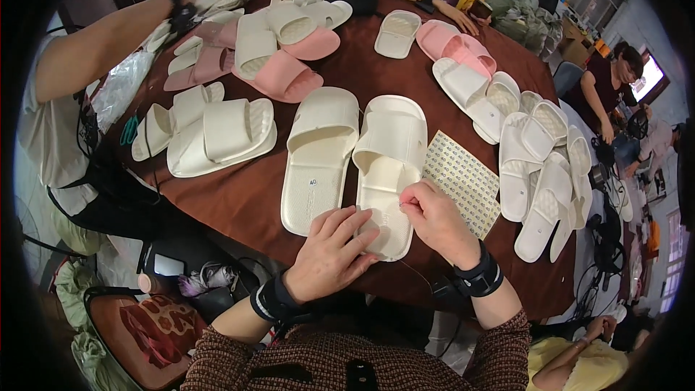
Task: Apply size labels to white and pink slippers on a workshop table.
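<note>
The landmark is the sheet of small round stickers (467, 182), which lies on the brown tablecloth (217, 206). Just left of the sheet is the cream slipper (380, 181) under both hands, its strap end pointing away from the person and its heel end near. The left hand (334, 242), farther left of the sheet, is half open: its fingers are a little parted and rest on the slipper's heel part at the left edge; whether the thumb grips underneath, I cannot tell. The right hand (439, 223) is at the sheet's near left edge, thumb and forefinger pinched together over the footbed; what they hold is too small to tell. The two hands are apart from each other. Each wrist wears a dark band.

Left of that slipper, farther from the sheet, lies a matching slipper (318, 166) with a small round sticker on its footbed. To the right of the sheet is a pile of white slippers (515, 181). Beyond the sheet lie a pink slipper (439, 40) and a single cream slipper (397, 32).
</note>
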A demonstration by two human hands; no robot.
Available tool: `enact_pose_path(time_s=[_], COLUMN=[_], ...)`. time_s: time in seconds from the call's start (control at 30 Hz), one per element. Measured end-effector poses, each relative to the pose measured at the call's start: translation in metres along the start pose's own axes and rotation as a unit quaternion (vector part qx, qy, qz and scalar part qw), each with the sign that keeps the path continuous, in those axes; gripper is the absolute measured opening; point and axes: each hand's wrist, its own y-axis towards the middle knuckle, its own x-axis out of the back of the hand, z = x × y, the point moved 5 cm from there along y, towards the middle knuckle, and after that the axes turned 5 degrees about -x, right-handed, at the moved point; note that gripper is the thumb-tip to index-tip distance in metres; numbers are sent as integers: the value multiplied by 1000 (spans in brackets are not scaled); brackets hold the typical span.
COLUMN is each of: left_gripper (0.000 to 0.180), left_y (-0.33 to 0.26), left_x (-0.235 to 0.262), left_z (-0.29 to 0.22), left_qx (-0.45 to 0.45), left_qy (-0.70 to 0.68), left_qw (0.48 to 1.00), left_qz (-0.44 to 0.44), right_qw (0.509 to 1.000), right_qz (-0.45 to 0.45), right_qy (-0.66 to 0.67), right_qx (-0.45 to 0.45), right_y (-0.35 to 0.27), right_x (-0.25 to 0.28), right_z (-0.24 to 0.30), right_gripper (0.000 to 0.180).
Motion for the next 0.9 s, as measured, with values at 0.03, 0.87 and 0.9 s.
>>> enact_pose_path(time_s=[0.03,0.87,0.9], left_gripper=[44,44,44], left_y=[-1,0,0], left_x=[0,0,0], left_z=[0,-1,0], left_qx=[2,14,14], left_qy=[0,0,0], left_qw=[1000,1000,1000], left_qz=[-1,-5,-4], right_qw=[1000,999,999], right_qz=[2,-1,-5], right_qy=[0,27,39], right_qx=[0,-31,-34], right_y=[0,-3,-3], right_x=[0,0,2], right_z=[1,-2,-1], right_gripper=[11,10,10])
